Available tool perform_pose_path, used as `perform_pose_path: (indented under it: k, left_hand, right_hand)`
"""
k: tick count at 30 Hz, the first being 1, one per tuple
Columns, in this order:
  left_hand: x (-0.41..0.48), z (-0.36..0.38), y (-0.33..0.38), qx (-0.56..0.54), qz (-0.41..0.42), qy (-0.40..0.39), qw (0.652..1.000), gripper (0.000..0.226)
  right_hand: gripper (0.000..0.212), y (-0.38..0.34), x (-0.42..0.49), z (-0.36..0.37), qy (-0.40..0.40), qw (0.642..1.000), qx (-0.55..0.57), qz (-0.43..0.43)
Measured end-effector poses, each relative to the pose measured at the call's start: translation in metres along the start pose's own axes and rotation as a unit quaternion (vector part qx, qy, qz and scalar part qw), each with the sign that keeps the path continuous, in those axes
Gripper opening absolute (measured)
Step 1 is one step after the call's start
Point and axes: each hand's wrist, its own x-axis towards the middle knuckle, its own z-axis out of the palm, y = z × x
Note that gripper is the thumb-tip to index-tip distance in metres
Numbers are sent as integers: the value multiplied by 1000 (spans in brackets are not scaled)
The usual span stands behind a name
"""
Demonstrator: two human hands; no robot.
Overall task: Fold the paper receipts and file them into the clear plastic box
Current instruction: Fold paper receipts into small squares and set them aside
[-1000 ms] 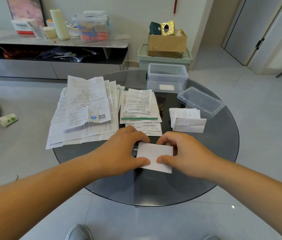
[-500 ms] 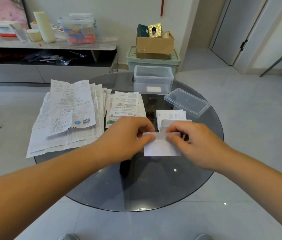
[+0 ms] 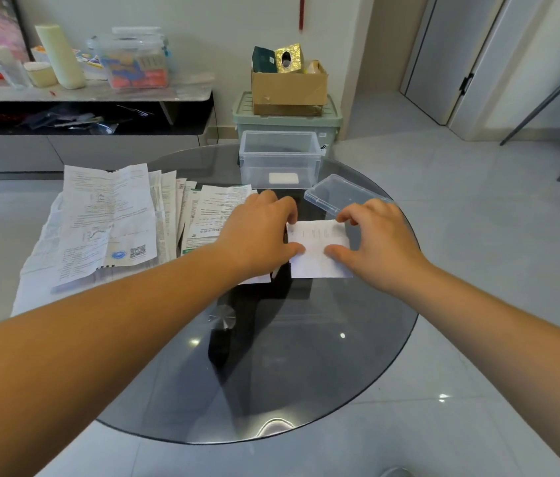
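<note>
While in-hand — rcpt (image 3: 317, 251) (L hand (image 3: 257, 233), R hand (image 3: 382, 243))

Two hands, a left hand (image 3: 257, 232) and a right hand (image 3: 378, 246). One clear plastic box (image 3: 280, 156), one loose clear lid (image 3: 340, 196), one round glass table (image 3: 306, 356), one folded receipt (image 3: 316, 242). Flat receipts (image 3: 110, 222) overlap, too many to count.

Forearms (image 3: 106, 339) bare, no sleeves in view. Left hand (image 3: 257, 232), right hand (image 3: 380, 244) bare. Grey shoe toe (image 3: 396, 472) low in view.
</note>
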Motion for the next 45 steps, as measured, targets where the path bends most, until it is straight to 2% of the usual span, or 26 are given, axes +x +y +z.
perform_pose_path:
  k: [5,11,14,17,20,23,26,29,34,38,42,45]
  left_hand:
    - [1,7,3,-9,17,22,1000,50]
    - [-4,8,4,3,39,-5,999,76]
    - [-8,6,3,-2,34,0,999,80]
    - [-13,3,-2,-17,21,16,999,73]
    - [-28,-9,-16,-56,-13,48,997,51]
    - [-48,-29,-42,-20,-49,74,996,32]
    - [-60,-45,-70,45,-76,48,995,33]
    - [-62,-53,-88,46,-94,1,995,43]
    - [-56,-46,-106,55,-52,-47,996,57]
    - [-45,-38,-109,75,-25,-89,993,62]
    - [-40,-33,-108,87,1,-57,995,58]
    - [-39,-34,-107,90,21,-30,995,42]
  right_hand:
    - [48,5,0,4,3,1000,28,3]
    - [42,6,-1,5,26,998,61,-9]
    - [41,1,-2,3,41,997,71,-15]
    - [39,-3,-3,-1,54,995,82,-20]
    - [36,-7,-7,-5,66,994,85,-29]
    - [26,-19,-14,-4,91,990,74,-82]
    - [19,-45,-25,0,94,977,68,-181]
    - [26,-70,-34,10,46,970,22,-240]
    - [41,-89,-23,21,4,973,-8,-229]
    - [42,-105,-3,26,-12,976,-70,-208]
    - [40,-116,16,31,-34,976,-113,-185]
    - [44,-119,25,33,-52,975,-133,-170]
